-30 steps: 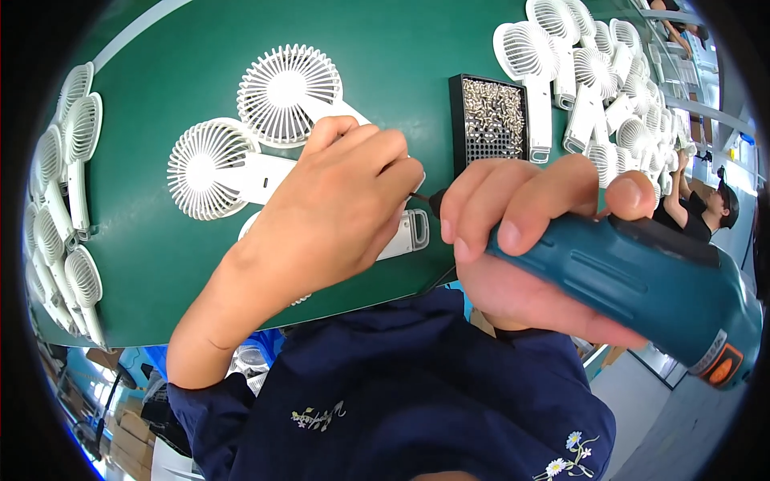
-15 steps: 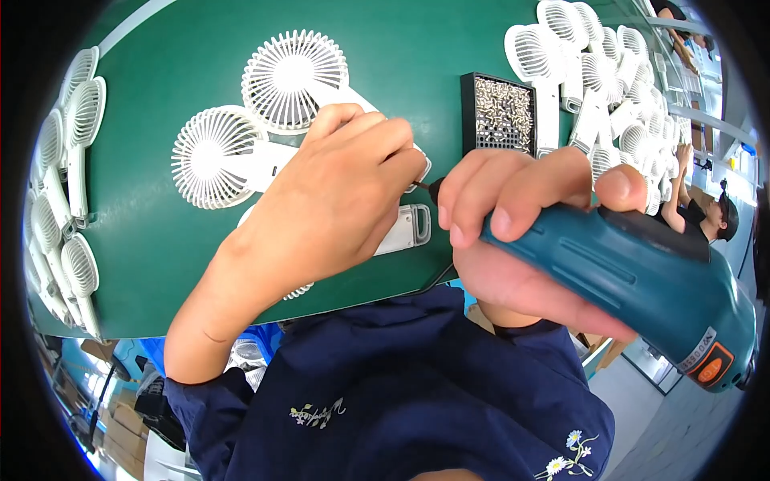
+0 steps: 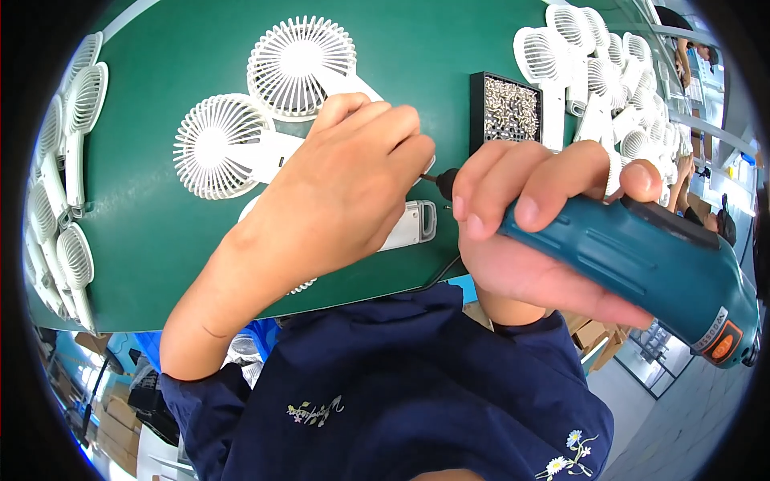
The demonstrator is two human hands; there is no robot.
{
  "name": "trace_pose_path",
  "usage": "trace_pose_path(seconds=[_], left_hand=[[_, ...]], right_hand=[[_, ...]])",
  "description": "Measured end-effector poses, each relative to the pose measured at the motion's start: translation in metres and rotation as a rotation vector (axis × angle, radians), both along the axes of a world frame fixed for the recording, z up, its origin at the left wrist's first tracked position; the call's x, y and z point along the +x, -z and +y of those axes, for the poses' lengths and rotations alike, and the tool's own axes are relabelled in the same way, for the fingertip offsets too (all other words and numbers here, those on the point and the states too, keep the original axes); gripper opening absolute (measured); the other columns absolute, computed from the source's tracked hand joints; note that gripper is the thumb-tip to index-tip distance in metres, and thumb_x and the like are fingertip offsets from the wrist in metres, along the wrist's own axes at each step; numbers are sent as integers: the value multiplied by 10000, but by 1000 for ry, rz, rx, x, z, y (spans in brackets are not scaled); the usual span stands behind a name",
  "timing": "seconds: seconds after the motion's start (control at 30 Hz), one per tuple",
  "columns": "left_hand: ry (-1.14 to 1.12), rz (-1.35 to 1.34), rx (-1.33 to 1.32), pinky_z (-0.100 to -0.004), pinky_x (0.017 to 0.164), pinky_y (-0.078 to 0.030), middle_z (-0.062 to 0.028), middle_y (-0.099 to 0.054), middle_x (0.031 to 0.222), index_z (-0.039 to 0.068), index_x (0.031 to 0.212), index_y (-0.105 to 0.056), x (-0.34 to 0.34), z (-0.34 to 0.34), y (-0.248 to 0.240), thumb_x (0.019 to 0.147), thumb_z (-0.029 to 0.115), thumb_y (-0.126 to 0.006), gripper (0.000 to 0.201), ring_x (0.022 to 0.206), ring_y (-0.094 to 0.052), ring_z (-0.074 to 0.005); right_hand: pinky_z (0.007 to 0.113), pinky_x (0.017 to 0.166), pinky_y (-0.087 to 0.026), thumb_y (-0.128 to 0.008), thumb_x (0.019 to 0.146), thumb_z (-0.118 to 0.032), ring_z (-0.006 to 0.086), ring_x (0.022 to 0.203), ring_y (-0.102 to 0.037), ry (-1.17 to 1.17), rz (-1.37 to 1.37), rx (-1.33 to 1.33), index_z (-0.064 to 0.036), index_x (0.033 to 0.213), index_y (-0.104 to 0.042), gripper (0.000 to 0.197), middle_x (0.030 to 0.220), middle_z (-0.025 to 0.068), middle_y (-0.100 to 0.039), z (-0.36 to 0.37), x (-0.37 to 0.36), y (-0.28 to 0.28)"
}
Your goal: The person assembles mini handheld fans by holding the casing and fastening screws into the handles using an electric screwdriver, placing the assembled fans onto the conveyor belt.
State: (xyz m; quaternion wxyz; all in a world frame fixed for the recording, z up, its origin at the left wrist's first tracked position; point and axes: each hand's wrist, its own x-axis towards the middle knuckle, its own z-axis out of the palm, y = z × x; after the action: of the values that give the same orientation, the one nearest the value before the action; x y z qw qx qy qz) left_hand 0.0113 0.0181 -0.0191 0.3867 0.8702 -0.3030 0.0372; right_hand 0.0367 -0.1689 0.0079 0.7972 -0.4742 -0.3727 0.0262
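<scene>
Across the green table (image 3: pixel 136 248), white handheld fans galore: big heap (image 3: pixel 603 78) upper R, smaller stack (image 3: pixel 76 255) along the L edge. L hand (image 3: pixel 353 172) next, forearm slanting up from lower L, back of hand to cam., fingers curled down tight; tips hidden, so can't tell exactly what they pinch. R hand (image 3: pixel 545 232) has its fingers wrapped firmly round the teal elec. screwdriver (image 3: pixel 634 256), nose aimed L. Near fan (image 3: pixel 218 148) and far fan (image 3: pixel 300 60) lie L of ctr., handles running under the L hand; third fan (image 3: pixel 405 231) pokes its handle end out below. Containers: blue bin (image 3: pixel 267 330) under the table edge, mostly hidden, w/ white fan parts showing. Black tray (image 3: pixel 478 112) just beyond the R fingers, holding small metal screws (image 3: pixel 513 104), perforated floor visible at its near end. Tiniest: thin dark bit (image 3: pixel 431 177), tip right at the L fingers.
</scene>
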Motion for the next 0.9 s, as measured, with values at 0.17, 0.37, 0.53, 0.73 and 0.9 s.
trace_pose_path(seconds=[0.17,0.37,0.53,0.73,0.9], left_hand=[[-35,-23,14,-386,901,-392,-90,-477,865,30,897,-569,-1,1,2,678,-42,-636,241,878,-530,-268],[-77,-19,-26,-388,856,-391,-95,-475,857,44,894,-559,0,-1,0,701,-20,-634,217,834,-505,-296],[-92,-25,31,-383,893,-386,-93,-493,867,32,899,-579,-1,0,2,693,-21,-652,225,885,-533,-274],[-119,-20,54,-397,895,-391,-94,-482,869,36,894,-570,1,-1,-1,680,-19,-660,239,888,-525,-277],[-148,4,71,-412,947,-392,-94,-475,878,42,899,-567,0,0,-3,670,-28,-658,256,897,-521,-278]], right_hand=[[412,530,-447,-510,827,-815,251,595,-536,-11,25,21,-204,1415,-395,855,898,79,-529,3,0,4],[408,526,-456,-485,837,-819,250,593,-536,40,31,110,-198,1408,-396,848,904,76,-530,9,1,4],[404,518,-458,-465,834,-834,246,588,-536,86,24,123,-198,1400,-393,855,910,72,-530,12,3,10],[389,510,-458,-428,814,-870,244,593,-550,87,35,162,-213,1422,-364,898,911,71,-529,13,5,9],[407,507,-472,-422,801,-882,249,575,-567,15,-65,90,-232,1457,-345,926,898,84,-535,11,14,19]])
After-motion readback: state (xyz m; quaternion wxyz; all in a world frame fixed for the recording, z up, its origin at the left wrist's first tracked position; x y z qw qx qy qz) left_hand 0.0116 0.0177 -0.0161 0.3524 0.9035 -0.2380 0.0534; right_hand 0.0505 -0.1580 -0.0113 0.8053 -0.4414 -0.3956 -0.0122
